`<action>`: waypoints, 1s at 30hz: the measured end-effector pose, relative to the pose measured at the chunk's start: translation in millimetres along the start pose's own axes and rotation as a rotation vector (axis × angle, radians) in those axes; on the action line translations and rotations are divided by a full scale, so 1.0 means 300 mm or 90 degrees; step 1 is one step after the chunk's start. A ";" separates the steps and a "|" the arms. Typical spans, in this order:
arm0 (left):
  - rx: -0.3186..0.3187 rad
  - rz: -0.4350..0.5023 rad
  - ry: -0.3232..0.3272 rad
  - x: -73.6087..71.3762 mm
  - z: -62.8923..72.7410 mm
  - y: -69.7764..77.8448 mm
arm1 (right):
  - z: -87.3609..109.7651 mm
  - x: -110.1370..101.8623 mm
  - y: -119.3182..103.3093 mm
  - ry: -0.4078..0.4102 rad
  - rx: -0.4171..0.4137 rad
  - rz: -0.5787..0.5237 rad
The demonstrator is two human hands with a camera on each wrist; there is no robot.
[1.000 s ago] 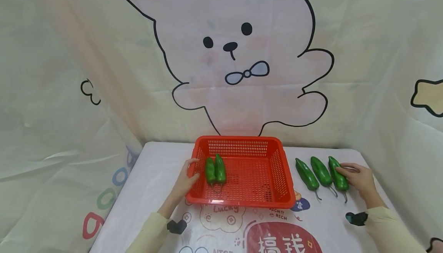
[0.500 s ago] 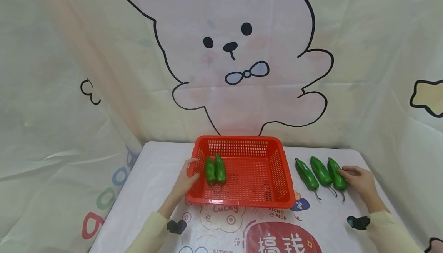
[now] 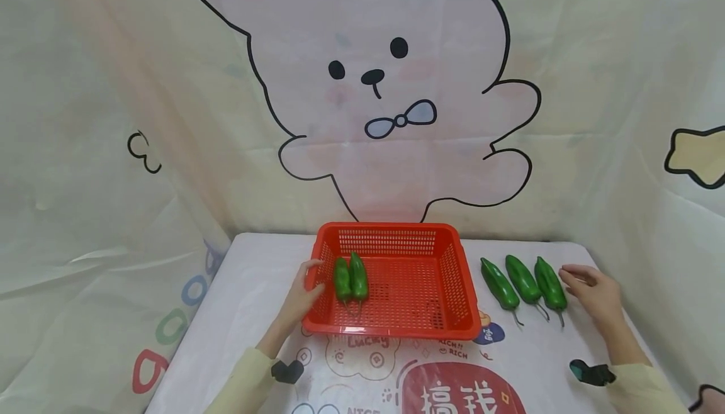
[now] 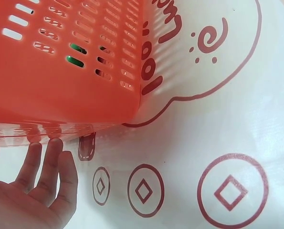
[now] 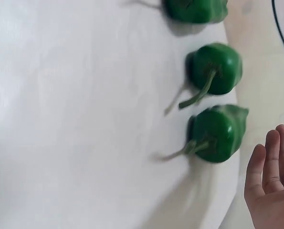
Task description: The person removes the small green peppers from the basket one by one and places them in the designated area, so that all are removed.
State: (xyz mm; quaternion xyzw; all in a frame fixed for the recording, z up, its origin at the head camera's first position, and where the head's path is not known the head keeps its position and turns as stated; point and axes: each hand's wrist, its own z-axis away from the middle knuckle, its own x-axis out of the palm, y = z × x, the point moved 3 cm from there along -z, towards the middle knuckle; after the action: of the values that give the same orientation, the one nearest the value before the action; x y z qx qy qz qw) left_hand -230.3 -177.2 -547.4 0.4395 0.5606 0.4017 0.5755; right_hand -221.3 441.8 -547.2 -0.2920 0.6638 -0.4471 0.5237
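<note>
My left hand point(image 3: 300, 294) is at the left side of a red plastic basket point(image 3: 391, 332). In the left wrist view its fingers point(image 4: 48, 174) reach up, with fingertips right at the basket wall point(image 4: 60, 95). Two green peppers point(image 3: 359, 279) lie side by side in the basket's left part, stems toward me. On the table to the right lies a row of three more green peppers: a left one point(image 3: 500, 284), a middle one point(image 3: 523, 280) and a right one point(image 3: 550, 284). My right hand point(image 3: 595, 294) is just right of the last pepper, fingers loosely extended and holding nothing.
A white table covering point(image 3: 272, 250) with red and coloured prints spreads under everything. Behind the table hangs a pale cloth point(image 3: 391, 168) with a large cartoon animal, and similar cloth runs along both sides.
My right hand has let go of the rightmost pepper and drawn away to the right. That pepper has shifted slightly left, nearer the middle one. My left hand keeps its place.
</note>
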 end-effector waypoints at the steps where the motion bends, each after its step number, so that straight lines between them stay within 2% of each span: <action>1: 0.001 -0.001 0.002 0.000 0.000 -0.001 | 0.003 0.006 -0.014 0.003 -0.005 -0.005; 6: 0.003 0.005 -0.002 -0.002 0.003 0.011 | 0.025 0.046 -0.095 0.002 -0.052 -0.042; 11: 0.011 0.016 -0.015 -0.005 0.030 0.083 | 0.056 0.102 -0.174 -0.023 -0.095 -0.104; 14: 0.014 0.018 -0.024 -0.007 0.049 0.125 | 0.081 0.141 -0.214 -0.034 -0.100 -0.110; 16: 0.012 0.021 -0.024 -0.006 0.056 0.135 | 0.095 0.169 -0.237 -0.042 -0.101 -0.109; 30: 0.023 0.021 -0.013 -0.005 0.055 0.128 | 0.185 0.312 -0.370 -0.105 -0.104 -0.150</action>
State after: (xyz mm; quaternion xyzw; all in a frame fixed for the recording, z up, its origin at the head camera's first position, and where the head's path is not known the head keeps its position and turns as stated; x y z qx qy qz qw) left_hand -212.6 -168.5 -510.4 0.4629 0.5544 0.3970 0.5663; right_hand -203.3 298.1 -490.9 -0.4449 0.6138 -0.4247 0.4948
